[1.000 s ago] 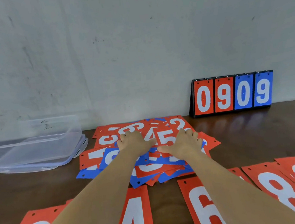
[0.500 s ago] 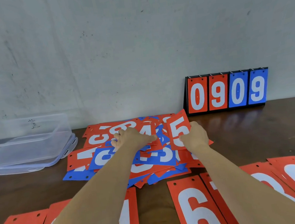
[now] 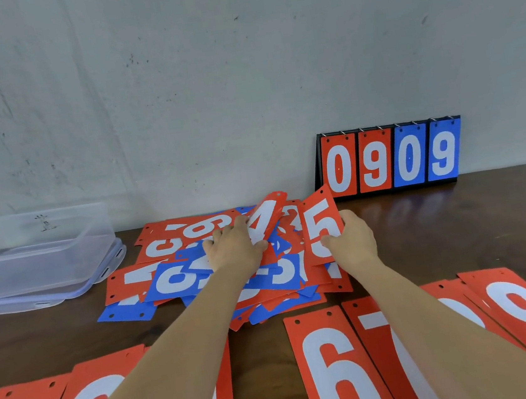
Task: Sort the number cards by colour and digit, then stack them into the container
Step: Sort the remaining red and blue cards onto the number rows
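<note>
So this is mid-sort, the pulling-reds-out-of-the-heap stage, I reckon. Left hand (image 3: 234, 250) has its fingers curled round a red 4 card (image 3: 265, 220), tipped up off the pile (image 3: 178, 274) of mixed red and blue cards sitting mid-desk (image 3: 455, 226) toward the back edge. Right hand (image 3: 353, 243) pinches a red 5 card (image 3: 322, 225) by its side, lifted clear of the heap. Next move, I'd guess: lay both into the sorted row (image 3: 374, 337) along the near edge, the 5 going just left of the red 6 card (image 3: 336, 365), without shoving the neighbours. Counts: seven red cards in that row as far as I can make out (arms cover some), one clear container (image 3: 42, 257) at the back left corner with no cards in it that I can see, and one scoreboard stand (image 3: 391, 156) at the back right showing four cards.
</note>
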A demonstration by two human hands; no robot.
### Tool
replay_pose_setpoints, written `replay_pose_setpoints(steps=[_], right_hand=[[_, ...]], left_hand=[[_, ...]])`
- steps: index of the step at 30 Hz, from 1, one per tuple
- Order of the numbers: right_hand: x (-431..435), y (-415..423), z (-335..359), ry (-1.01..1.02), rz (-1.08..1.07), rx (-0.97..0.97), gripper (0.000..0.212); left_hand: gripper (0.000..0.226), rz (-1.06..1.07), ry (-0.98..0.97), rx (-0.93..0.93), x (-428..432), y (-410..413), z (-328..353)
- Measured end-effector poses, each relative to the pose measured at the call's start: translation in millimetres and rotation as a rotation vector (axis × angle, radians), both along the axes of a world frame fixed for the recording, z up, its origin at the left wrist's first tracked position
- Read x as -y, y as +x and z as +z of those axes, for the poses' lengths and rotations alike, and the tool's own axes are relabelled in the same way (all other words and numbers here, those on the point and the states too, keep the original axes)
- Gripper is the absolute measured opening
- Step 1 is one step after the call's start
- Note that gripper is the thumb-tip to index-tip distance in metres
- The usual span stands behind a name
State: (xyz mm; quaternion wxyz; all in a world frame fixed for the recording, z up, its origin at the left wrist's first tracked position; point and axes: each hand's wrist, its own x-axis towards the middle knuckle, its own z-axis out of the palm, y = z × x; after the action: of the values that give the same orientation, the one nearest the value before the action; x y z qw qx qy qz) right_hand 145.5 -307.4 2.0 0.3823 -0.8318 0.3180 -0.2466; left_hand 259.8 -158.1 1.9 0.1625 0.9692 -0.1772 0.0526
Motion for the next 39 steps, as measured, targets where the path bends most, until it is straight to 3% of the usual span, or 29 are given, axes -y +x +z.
replay_pose_setpoints(steps=[3,9,13,17,20,25,30,32,35,39], right_hand=[[2,-2,4,-0.008,0.005,0.007,0.043],[7,-12,21,0.047,0.011,0.113,0.023],[8,-31,37,0.183,0.042,0.175,0.029],[11,-66,53,0.21,0.072,0.225,0.013],[15,-100,63,0.21,0.103,0.233,0.004],[16,-158,76,0.249,0.171,0.217,0.006],[7,-186,78,0.285,0.225,0.112,0.007],[-1,-188,75,0.285,0.225,0.069,0.003],[-16,-188,72,0.275,0.223,0.039,0.012],[-34,-183,73,0.307,0.233,0.057,0.015]], left_hand=[[0.069,-0.047,-0.081,0.026,2,-1,1],[0.025,-0.085,-0.539,0.064,3,-11,16],[0.024,-0.057,-0.743,0.023,-4,-30,41],[0.04,-0.033,-0.942,-0.211,-13,-61,66],[0.013,-0.077,-0.95,-0.356,-23,-90,73],[0.007,-0.043,-1.027,-0.539,-46,-132,70],[0.032,0.082,-0.96,-0.558,-86,-150,63],[0.03,0.103,-0.95,-0.556,-101,-155,59],[0.012,0.084,-0.928,-0.555,-122,-165,57],[0.029,0.126,-0.926,-0.523,-150,-167,61]])
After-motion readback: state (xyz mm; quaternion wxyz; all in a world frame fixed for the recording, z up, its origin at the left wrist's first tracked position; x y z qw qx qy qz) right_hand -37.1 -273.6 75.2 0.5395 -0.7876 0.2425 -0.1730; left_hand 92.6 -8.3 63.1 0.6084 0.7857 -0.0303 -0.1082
